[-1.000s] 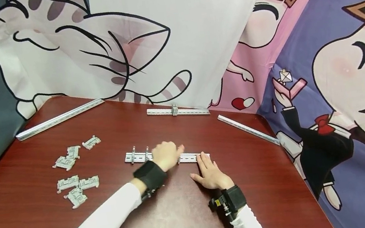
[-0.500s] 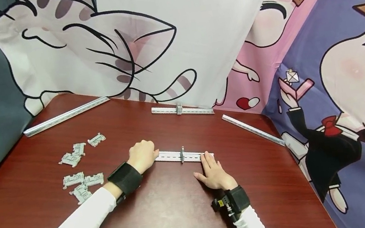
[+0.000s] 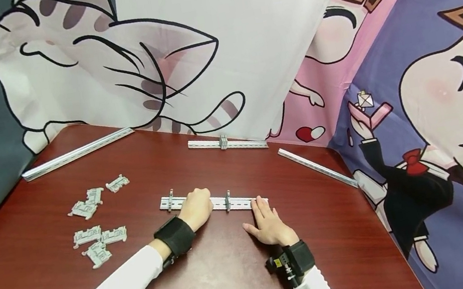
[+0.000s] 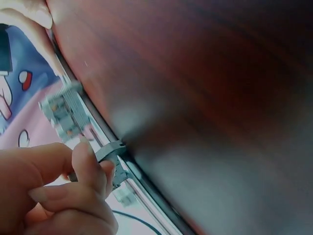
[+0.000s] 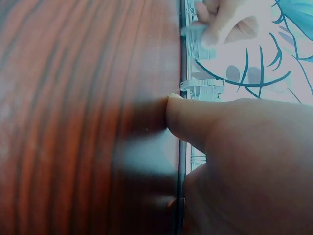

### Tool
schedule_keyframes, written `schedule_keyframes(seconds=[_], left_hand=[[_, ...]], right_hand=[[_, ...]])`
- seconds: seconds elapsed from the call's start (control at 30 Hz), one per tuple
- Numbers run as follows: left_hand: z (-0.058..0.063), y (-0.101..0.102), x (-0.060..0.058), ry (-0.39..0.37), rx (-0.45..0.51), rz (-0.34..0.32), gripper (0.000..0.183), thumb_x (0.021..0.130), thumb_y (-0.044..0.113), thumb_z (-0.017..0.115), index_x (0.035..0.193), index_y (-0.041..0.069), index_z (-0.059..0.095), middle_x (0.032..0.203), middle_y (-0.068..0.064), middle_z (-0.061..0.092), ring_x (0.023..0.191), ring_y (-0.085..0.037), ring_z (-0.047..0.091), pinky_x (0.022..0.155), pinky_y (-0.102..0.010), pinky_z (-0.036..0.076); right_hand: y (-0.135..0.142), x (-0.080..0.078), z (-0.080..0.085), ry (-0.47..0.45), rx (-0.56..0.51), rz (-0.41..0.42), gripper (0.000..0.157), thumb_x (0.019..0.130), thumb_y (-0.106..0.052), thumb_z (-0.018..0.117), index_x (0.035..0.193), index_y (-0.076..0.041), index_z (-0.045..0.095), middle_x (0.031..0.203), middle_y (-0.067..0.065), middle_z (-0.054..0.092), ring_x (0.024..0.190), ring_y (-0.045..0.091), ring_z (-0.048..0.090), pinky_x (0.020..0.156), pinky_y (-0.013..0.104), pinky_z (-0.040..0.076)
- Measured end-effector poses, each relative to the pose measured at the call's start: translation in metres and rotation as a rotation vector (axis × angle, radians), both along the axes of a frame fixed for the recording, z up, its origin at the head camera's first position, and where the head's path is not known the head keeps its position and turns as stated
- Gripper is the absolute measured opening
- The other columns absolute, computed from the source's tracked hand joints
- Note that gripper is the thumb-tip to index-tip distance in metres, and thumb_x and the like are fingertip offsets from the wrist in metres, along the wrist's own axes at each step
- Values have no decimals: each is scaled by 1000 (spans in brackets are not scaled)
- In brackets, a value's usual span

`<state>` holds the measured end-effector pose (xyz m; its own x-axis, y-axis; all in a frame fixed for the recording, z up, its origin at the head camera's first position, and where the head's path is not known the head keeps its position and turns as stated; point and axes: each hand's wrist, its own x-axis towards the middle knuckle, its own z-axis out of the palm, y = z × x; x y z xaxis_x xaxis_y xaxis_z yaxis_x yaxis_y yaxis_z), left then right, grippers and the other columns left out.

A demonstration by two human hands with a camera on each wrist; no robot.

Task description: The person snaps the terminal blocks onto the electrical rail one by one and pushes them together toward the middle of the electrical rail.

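Observation:
My left hand [image 3: 196, 208] pinches a grey DIN rail terminal block [image 4: 111, 149] between thumb and fingers, at the middle of a slotted metal DIN rail [image 3: 242, 203]. In the left wrist view the block's lower edge meets the rail; whether it is seated is hidden by the fingers. A second terminal block [image 3: 228, 200] stands upright on the rail to the right of this hand, and a third block [image 3: 170, 200] stands near the left end. My right hand [image 3: 270, 224] rests with straight fingers on the rail's right end.
Several loose terminal blocks [image 3: 98, 253] lie flat on the table at the left. One more DIN rail [image 3: 78, 152] lies at the back left, another rail [image 3: 249, 142] carrying blocks at the back, and a third rail [image 3: 318, 167] at the right. Printed cloth hangs behind the table.
My left hand moved left along the rail, then came back right to its middle, where it now pinches a block. The right hand has stayed on the rail's right end.

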<state>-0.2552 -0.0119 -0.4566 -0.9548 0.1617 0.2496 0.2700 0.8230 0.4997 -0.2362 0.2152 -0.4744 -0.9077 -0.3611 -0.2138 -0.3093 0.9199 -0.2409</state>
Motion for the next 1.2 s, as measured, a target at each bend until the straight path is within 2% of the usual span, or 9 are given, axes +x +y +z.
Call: schedule_keyframes(seconds=[0.13, 0.27, 0.47, 0.53, 0.67, 0.83, 0.93, 1.1, 1.2], left_hand=[[-2, 13, -2, 23, 0, -41, 24, 82, 0, 62, 60, 5, 54, 59, -10, 58, 54, -23, 58, 49, -37, 46], [-4, 20, -6, 30, 5, -68, 23, 83, 4, 65, 62, 5, 56, 60, -11, 60, 54, -22, 59, 50, -37, 47], [-6, 24, -9, 37, 14, -109, 32, 84, 6, 63, 57, 10, 45, 54, -1, 46, 54, -17, 51, 52, -36, 45], [-6, 26, -9, 44, 10, -117, 34, 85, 6, 62, 56, 11, 44, 54, -1, 47, 55, -19, 54, 53, -38, 46], [-4, 29, -9, 3, -5, -124, 35, 90, 9, 58, 57, 11, 47, 56, -3, 52, 56, -20, 57, 55, -39, 47], [-1, 31, -10, -63, -33, -138, 37, 94, 10, 51, 58, 13, 47, 56, 1, 46, 53, -16, 51, 54, -34, 44], [-1, 32, -10, -85, -43, -137, 38, 95, 10, 50, 58, 13, 47, 56, 0, 46, 54, -16, 52, 54, -34, 44], [1, 28, -9, -80, -64, -125, 37, 96, 11, 49, 60, 11, 51, 61, -7, 57, 60, -23, 61, 55, -39, 49], [10, 16, -6, -69, -67, -80, 38, 98, 17, 47, 61, 10, 55, 67, -11, 63, 65, -27, 65, 55, -42, 50]], right_hand=[[-1, -1, 0, 11, 8, 7, 78, 99, -42, 47, 151, 6, 15, 159, 27, 10, 149, 38, 10, 115, 60, 17], [-2, -1, 1, 23, -5, 1, 76, 99, -40, 49, 150, 6, 18, 158, 27, 13, 148, 38, 13, 114, 60, 19], [-2, 0, 0, 34, -13, 14, 76, 99, -40, 48, 150, 7, 18, 158, 28, 13, 148, 40, 13, 114, 61, 19], [-1, 1, 0, 33, -15, 20, 76, 99, -40, 48, 150, 8, 18, 158, 29, 13, 148, 41, 14, 113, 61, 19], [-1, -1, -1, 25, -11, 15, 76, 99, -40, 48, 150, 7, 18, 158, 28, 12, 148, 40, 13, 114, 61, 18], [1, -4, -7, 27, -2, 0, 77, 99, -41, 49, 151, 5, 15, 159, 26, 10, 149, 37, 10, 115, 59, 17], [1, -4, -9, 32, 10, 0, 78, 99, -44, 46, 153, 2, 13, 160, 24, 9, 150, 35, 9, 116, 58, 16], [-1, -3, -5, 24, -2, 7, 77, 100, -44, 45, 152, 5, 14, 159, 26, 10, 149, 37, 10, 115, 59, 16], [-1, -2, -2, 15, -5, -1, 77, 99, -42, 47, 151, 5, 15, 159, 27, 10, 149, 38, 11, 115, 60, 16]])
